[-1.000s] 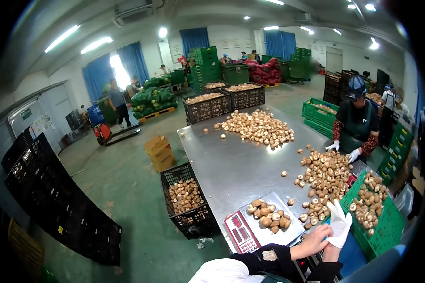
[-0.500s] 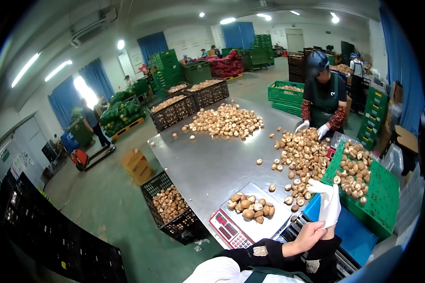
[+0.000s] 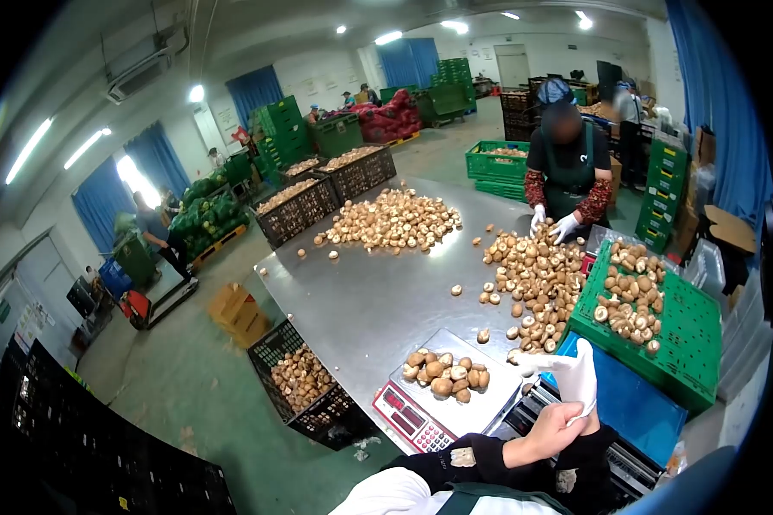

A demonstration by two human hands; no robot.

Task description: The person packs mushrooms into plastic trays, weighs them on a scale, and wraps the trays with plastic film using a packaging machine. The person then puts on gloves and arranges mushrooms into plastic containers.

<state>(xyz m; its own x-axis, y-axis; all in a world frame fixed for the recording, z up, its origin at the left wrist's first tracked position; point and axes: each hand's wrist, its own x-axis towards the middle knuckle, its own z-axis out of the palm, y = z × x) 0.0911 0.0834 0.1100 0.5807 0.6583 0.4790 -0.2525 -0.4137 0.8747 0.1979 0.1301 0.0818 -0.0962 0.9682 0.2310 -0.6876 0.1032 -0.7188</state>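
My bare left hand (image 3: pixel 551 431) pinches the cuff of a white glove (image 3: pixel 581 396) at my right wrist. Inside that glove is my right hand (image 3: pixel 567 373), raised, with gloved fingers stretched out and apart, holding nothing. Just left of it stands a digital scale (image 3: pixel 414 419) with several brown mushrooms (image 3: pixel 447 374) on its pan. Beyond my right hand a large heap of mushrooms (image 3: pixel 537 279) covers part of the steel table (image 3: pixel 365 300). A blue tray (image 3: pixel 629 412) lies behind the glove, partly hidden by it.
To the right, an upturned green crate (image 3: pixel 691 330) carries more mushrooms. A co-worker (image 3: pixel 567 163) in white gloves handles the heap across the table. Another mushroom pile (image 3: pixel 395 219) lies at the far left. A black crate of mushrooms (image 3: pixel 305 386) stands on the floor.
My gloved right hand has turned and its fingers have spread leftward, while my left hand stays on the cuff. The co-worker's hands have moved closer together over the heap. The view has shifted slightly.
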